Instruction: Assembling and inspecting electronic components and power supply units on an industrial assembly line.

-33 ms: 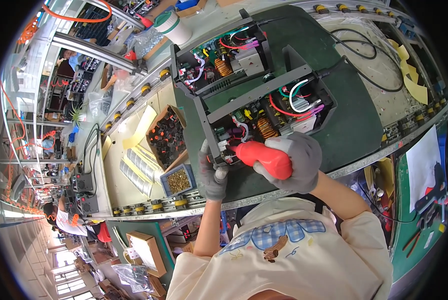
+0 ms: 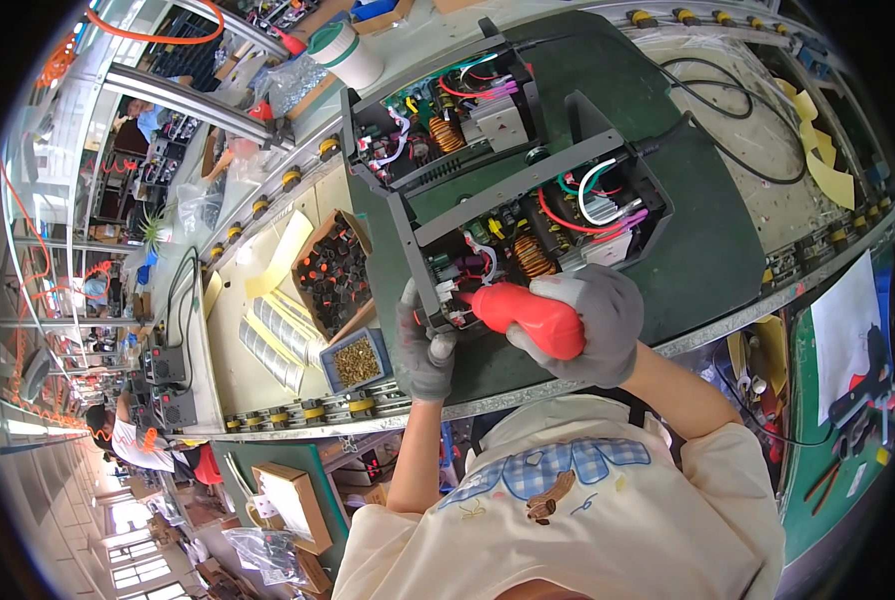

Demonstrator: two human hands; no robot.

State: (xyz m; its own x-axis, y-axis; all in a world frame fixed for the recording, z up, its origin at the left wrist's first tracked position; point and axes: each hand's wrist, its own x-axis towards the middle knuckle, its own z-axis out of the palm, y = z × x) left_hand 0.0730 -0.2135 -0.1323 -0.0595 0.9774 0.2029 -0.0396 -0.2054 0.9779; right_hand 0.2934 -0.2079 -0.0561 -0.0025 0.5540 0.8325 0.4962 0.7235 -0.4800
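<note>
In front of me an open black metal case (image 2: 443,222) full of wires, a copper coil and circuit parts sits on a dark green mat (image 2: 703,215). My right hand (image 2: 608,325), in a grey glove, is closed around a red, rounded, bottle-shaped tool (image 2: 528,318). The tool's narrow end points into the case's near left corner; its tip is hard to make out. My left hand (image 2: 426,350), also gloved, grips that same corner from outside, with the fingers along the case wall. Just beyond stands a second, similar open case (image 2: 503,128).
Left of the mat are a cardboard box of black-and-orange parts (image 2: 336,275), a blue tray of small brass-coloured pieces (image 2: 358,362) and silver tubes (image 2: 273,340). A white cup with a green lid (image 2: 346,55) stands behind. Black cable (image 2: 768,178) loops at the right. Roller tracks edge the bench.
</note>
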